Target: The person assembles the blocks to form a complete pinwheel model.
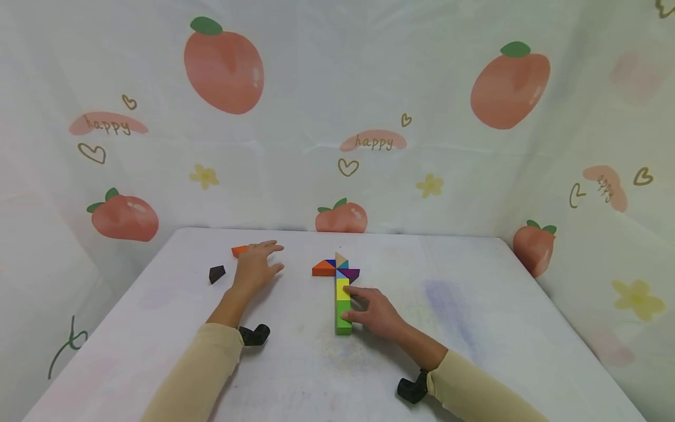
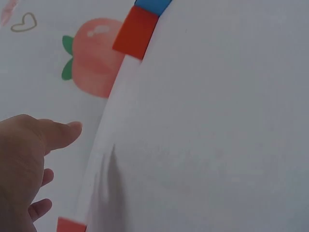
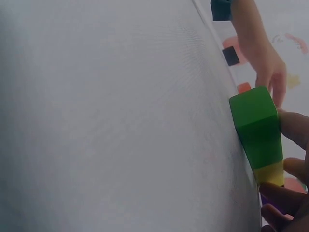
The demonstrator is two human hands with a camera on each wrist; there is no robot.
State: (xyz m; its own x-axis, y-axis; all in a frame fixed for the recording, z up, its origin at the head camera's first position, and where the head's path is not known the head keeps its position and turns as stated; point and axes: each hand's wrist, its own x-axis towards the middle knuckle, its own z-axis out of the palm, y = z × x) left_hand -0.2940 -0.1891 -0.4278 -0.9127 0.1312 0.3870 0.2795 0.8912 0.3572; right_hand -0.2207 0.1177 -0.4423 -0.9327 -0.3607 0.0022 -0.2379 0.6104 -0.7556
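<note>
A row of coloured blocks lies in the middle of the table: a green block at the near end, a yellow block beyond it. Past these, a pinwheel shape joins an orange-and-red piece, a tan triangle and a purple block, with small blue pieces between. My right hand rests against the row from the right, thumb on the green block, forefinger on the yellow one. My left hand hovers at the left, fingers spread, holding nothing. Behind it an orange block is partly hidden.
A dark block lies left of my left hand. The white table ends at a printed curtain behind and at the sides. Each wrist bears a black device; the left one sits low over the table.
</note>
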